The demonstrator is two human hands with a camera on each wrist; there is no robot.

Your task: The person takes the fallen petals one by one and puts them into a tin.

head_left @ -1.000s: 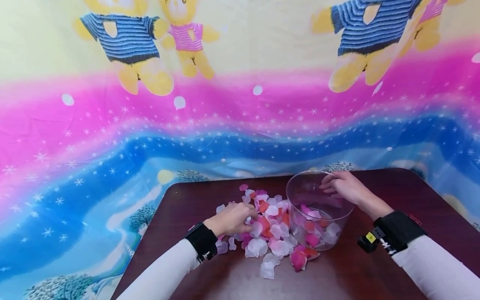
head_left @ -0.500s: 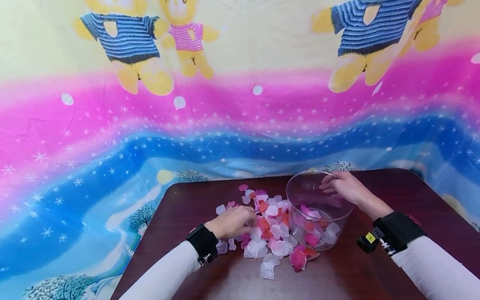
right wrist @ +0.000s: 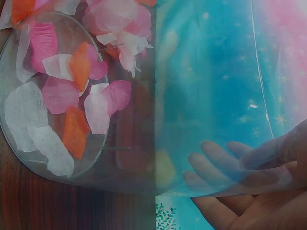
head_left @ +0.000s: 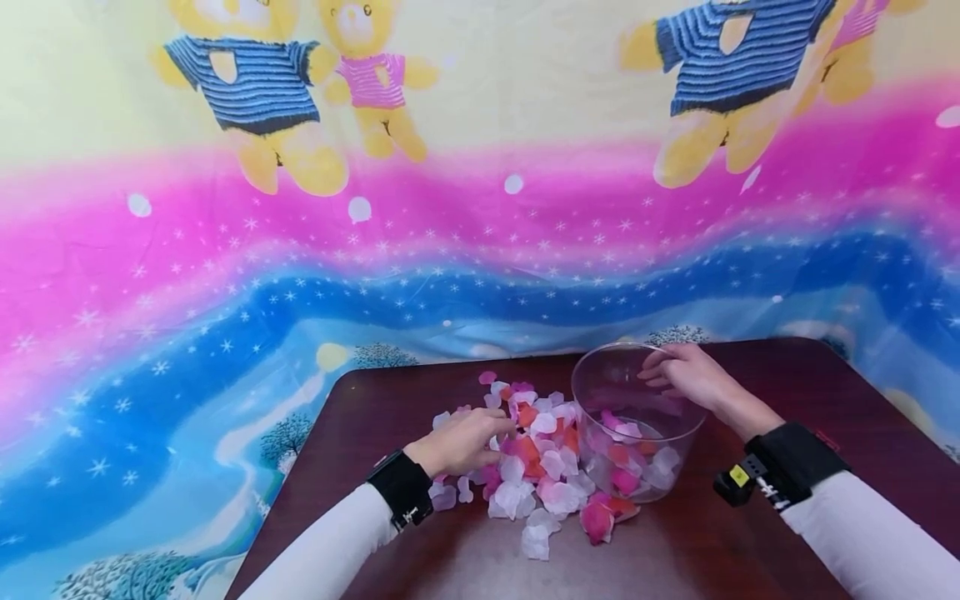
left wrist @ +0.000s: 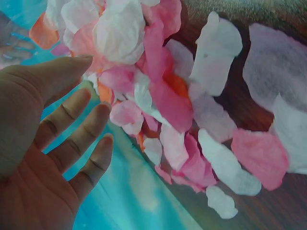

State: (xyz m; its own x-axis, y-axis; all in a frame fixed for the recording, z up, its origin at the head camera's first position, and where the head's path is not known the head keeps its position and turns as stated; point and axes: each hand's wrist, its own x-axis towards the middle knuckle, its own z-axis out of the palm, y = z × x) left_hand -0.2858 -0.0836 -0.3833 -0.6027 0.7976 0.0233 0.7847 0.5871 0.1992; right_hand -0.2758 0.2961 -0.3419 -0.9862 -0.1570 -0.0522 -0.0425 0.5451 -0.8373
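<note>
Here the left hand (head_left: 463,442) rests loose-fingered on petals (head_left: 542,467) beside the bowl (head_left: 636,421); the right hand (head_left: 692,375) grips its rim.

A: How is the left hand (head_left: 462,442) lying?
B: Palm down, forearm reaching forward, fingers (left wrist: 79,125) loosely extended, nothing gripped.

A: And the right hand (head_left: 686,375)?
B: Farther forward, wrist raised, fingers (right wrist: 216,155) hooked downward, thumb opposing them.
</note>
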